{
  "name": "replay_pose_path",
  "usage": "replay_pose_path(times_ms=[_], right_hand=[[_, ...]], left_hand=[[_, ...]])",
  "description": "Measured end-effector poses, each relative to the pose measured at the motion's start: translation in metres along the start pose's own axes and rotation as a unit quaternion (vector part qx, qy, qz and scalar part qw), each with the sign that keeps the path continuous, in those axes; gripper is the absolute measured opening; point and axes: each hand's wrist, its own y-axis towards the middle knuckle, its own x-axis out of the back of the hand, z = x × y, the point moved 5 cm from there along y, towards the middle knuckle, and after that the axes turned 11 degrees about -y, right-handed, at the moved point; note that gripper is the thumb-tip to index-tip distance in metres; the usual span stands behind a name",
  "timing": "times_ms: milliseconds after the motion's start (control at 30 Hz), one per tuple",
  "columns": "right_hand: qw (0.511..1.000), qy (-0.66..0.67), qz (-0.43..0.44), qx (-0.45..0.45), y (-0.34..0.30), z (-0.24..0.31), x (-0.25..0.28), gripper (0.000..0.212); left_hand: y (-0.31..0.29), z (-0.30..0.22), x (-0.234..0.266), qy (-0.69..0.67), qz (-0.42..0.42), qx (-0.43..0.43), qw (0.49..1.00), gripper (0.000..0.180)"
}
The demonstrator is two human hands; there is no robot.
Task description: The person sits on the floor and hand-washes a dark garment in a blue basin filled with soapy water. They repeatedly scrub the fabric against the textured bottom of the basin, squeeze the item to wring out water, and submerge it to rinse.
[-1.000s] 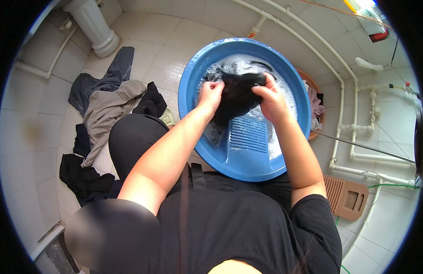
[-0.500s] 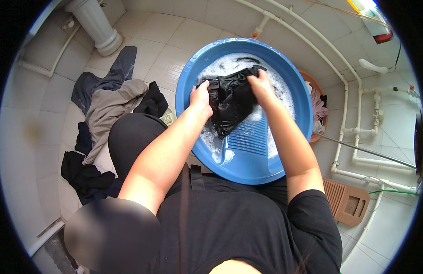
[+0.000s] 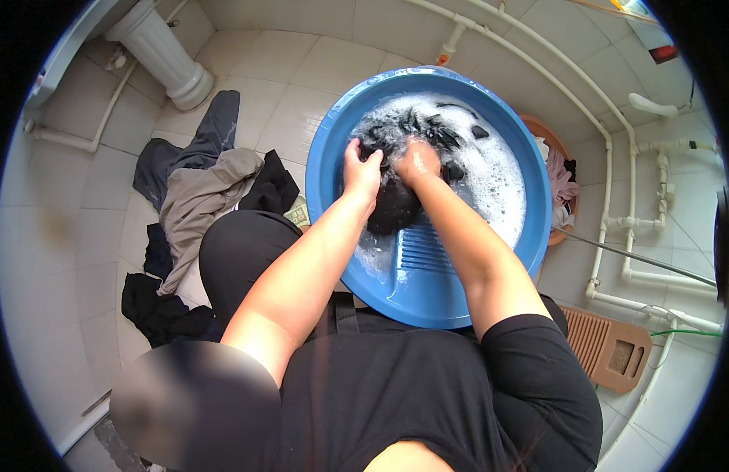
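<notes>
A round blue wash basin (image 3: 529, 236) full of soapy water stands on the tiled floor in front of me. A wet black garment (image 3: 396, 206) lies bunched over the ribbed scrubbing part (image 3: 427, 250) at the basin's near side. My left hand (image 3: 361, 171) grips the garment's left part. My right hand (image 3: 416, 162) is closed on the same cloth right beside it, knuckles up in the foam. More dark cloth floats in the suds (image 3: 490, 165) behind my hands.
A heap of grey, tan and black clothes (image 3: 199, 197) lies on the floor to my left. A white pedestal (image 3: 161, 55) stands at the far left. White pipes (image 3: 616, 228) run along the right wall, with a brown floor grate (image 3: 612, 350) and a second tub of laundry (image 3: 559, 175) there.
Both hands have pushed the black garment away from me, from the ribbed board up into the foamy water, and bunched it tighter.
</notes>
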Motion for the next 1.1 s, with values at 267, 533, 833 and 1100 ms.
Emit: replay_pose_path(times_ms=[267,533,833,1100], right_hand=[[0.839,0.368,-0.103,0.387,-0.108,0.046,0.092,0.048],[0.858,0.217,-0.272,0.378,-0.128,0.065,0.081,0.017],[0.991,0.069,-0.109,0.029,-0.008,-0.008,0.026,0.031],[0.971,-0.142,0.117,0.153,-0.003,0.012,-0.007,0.045]], left_hand=[[-0.05,-0.06,-0.027,-0.288,0.064,0.348,0.89,0.063],[-0.025,-0.01,-0.004,-0.27,0.201,0.242,0.91,0.022],[-0.035,-0.021,-0.014,-0.173,-0.012,0.228,0.958,0.032],[-0.004,0.029,0.007,-0.01,0.002,0.188,0.982,0.048]])
